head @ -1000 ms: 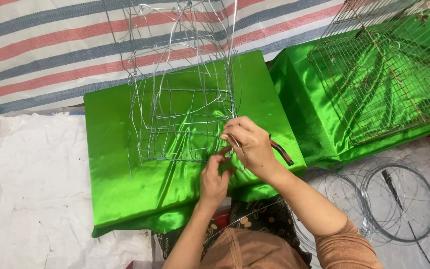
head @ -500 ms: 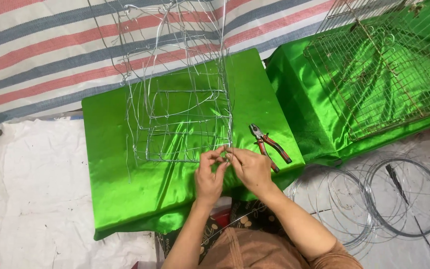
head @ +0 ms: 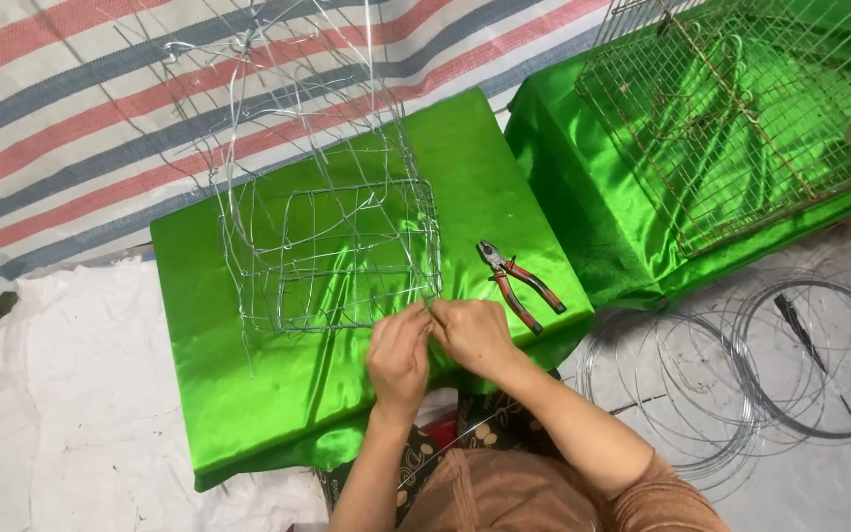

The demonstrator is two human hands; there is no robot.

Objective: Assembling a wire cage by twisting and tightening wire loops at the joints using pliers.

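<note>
Head-camera view, looking down on a low block covered in shiny green satin cloth [head: 248,394], on which stands an open frame of thin silvery bent wire [head: 332,251], roughly box-shaped at its base with looser loops rising toward the top of the picture. The left hand [head: 398,360] and the right hand [head: 473,337] meet at the near right lower corner of the wire frame, fingers curled and pinched narrowly on the wire at that corner; the two hands touch or nearly touch one another, and the exact strand gripped is hidden by the fingers. Both forearms enter from the bottom edge, the right one in a brown sleeve [head: 662,493]. Just to the right of the right hand, lying flat on the green cloth and apart from both hands, is a pair of pliers with red and black handles [head: 516,281], its steel nose pointing toward the frame. A second block draped in the same green cloth [head: 593,217] stands to the upper right, bearing a finished rectangular cage of fine wire mesh [head: 741,118]. On the pale floor sheet [head: 61,394] at the right lie loose coils of thin grey wire [head: 741,384]. A cloth striped in red, blue and white [head: 61,108] covers the ground behind the first block.
</note>
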